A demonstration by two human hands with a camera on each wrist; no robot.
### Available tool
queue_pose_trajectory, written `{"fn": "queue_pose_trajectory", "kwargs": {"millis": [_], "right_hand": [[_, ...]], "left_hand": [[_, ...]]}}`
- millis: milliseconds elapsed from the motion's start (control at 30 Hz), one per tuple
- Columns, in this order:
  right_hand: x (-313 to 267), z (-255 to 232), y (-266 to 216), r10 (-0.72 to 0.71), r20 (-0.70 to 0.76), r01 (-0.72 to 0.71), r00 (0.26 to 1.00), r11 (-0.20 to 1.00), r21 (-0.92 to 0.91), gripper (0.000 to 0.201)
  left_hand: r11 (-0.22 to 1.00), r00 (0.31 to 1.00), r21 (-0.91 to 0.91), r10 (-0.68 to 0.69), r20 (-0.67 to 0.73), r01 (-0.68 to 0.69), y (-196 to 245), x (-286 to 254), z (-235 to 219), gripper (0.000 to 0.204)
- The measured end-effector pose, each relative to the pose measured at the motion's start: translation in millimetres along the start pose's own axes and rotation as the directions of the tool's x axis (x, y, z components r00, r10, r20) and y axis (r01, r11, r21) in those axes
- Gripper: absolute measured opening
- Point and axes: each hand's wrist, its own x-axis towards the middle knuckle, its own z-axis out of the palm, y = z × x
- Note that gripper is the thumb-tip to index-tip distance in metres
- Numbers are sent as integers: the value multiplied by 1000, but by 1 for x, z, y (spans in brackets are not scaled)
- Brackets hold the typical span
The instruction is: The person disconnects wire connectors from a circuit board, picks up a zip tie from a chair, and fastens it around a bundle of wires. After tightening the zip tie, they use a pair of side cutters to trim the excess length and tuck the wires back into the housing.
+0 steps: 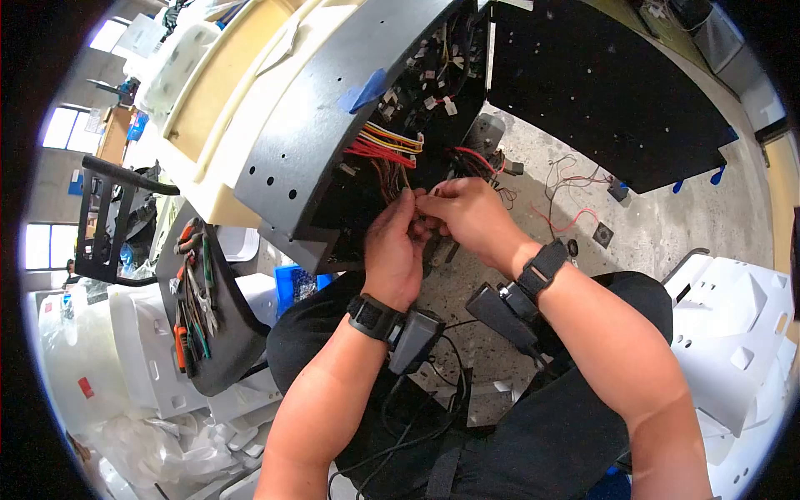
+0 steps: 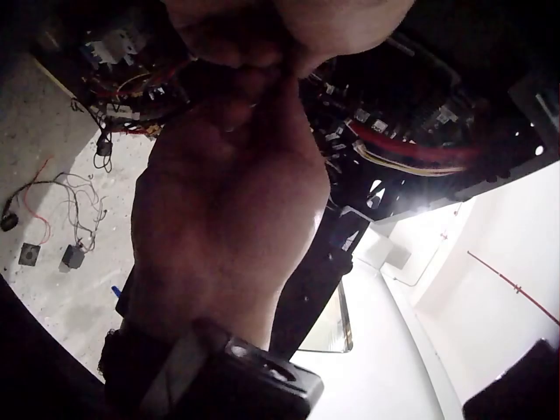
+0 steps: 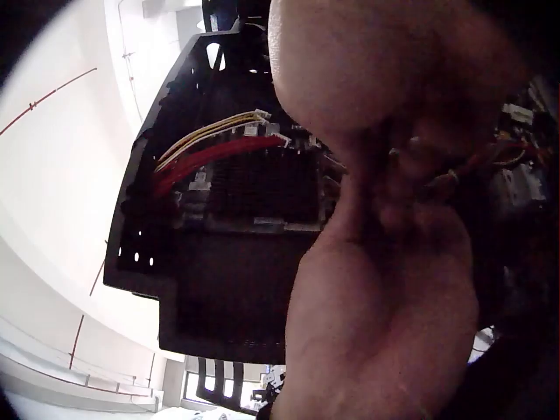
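Note:
An open black housing (image 1: 308, 125) stands tilted in front of me, with red wires (image 1: 379, 152) and yellow wires (image 1: 393, 135) running across its inside. Both hands meet at the wiring just below these bundles. My left hand (image 1: 408, 212) has its fingers curled and pinches thin wires at the opening. My right hand (image 1: 435, 202) pinches the same spot from the right, fingertips against the left hand's. The fingers hide what exactly lies between them. The left wrist view shows the left hand (image 2: 227, 219) and red wires (image 2: 411, 149). The right wrist view shows the right hand (image 3: 385, 289) and the red bundle (image 3: 219, 157).
Loose red and white wires (image 1: 575, 196) lie on the concrete floor behind my hands. A black panel (image 1: 600, 83) lies at the upper right. White plastic parts (image 1: 733, 325) stand at the right. A tool pouch with pliers (image 1: 196, 308) hangs at the left, beside a blue bin (image 1: 292, 283).

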Motion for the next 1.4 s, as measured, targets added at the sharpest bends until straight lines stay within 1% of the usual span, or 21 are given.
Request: {"fn": "queue_pose_trajectory", "kwargs": {"millis": [133,200,433,500,533,600,733,800,933,1000,1033,1067,1100,1133,1167,1200,1233,1267,1300,1333,1400], "right_hand": [[-2,-2,-2,-24,22,24,999,1000,-10,29],[-1,-1,-4,96,66,-101,993,992,80,20],[-1,-1,-6,116,63,-121,991,989,82,18],[-4,-2,-10,70,90,-88,993,972,218,28],[-4,-3,-11,70,89,-89,994,972,218,28],[-5,-5,-13,195,198,-254,961,904,344,27],[-9,-1,-15,216,206,-281,954,885,371,25],[-10,3,-13,306,228,-380,924,788,484,25],[-9,4,-10,297,242,-381,924,772,509,25],[-9,3,-12,204,218,-284,954,847,450,26],[-9,1,-14,204,218,-284,954,846,451,26],[-9,-1,-18,187,206,-256,960,882,394,25],[-8,-3,-20,169,196,-228,966,914,336,23],[-7,-3,-20,169,197,-228,966,913,337,23],[-5,-3,-19,-37,79,37,996,999,5,22],[-4,-2,-18,-271,39,267,962,899,-347,20],[-6,-1,-18,-272,40,269,962,900,-345,20],[-9,1,-18,-427,6,384,904,807,-449,17],[-12,2,-18,-573,-9,473,819,686,-553,14],[-12,2,-17,-573,-9,473,820,686,-553,14],[-13,1,-14,-690,125,528,713,412,-742,11]], "left_hand": [[1000,1000,8,2,2,-2,-1,0,0,19],[1000,1000,0,4,4,-4,0,0,0,19],[1000,1000,-3,12,4,-12,0,1,1,21],[1000,1000,-3,8,4,-8,-2,4,-3,22],[1000,1000,-4,6,4,-5,-3,5,-4,23],[1000,1000,15,6,-6,-6,-3,5,-3,24],[1000,999,29,-3,-38,4,-3,4,0,23],[1000,1000,18,4,-30,-3,-4,5,-4,23],[999,999,29,23,-49,-21,-3,3,-1,23],[1000,999,19,24,-41,-23,-4,3,-1,23],[1000,999,9,26,-34,-25,-4,3,-2,23],[1000,999,9,26,-34,-26,-4,3,-2,23],[999,999,9,41,-8,-41,-4,3,-2,23],[998,998,8,57,17,-58,-3,3,-3,24],[998,998,10,59,16,-60,-3,3,-2,24],[998,998,4,57,0,-57,-5,3,-2,24],[999,998,-1,54,-16,-54,-5,4,-1,24],[999,998,0,55,-17,-55,-6,4,-3,24],[997,998,-22,69,-8,-69,-7,4,-4,25],[996,997,-44,83,1,-82,-8,4,-5,25],[995,997,-63,73,-6,-73,-8,5,-4,25]]}}
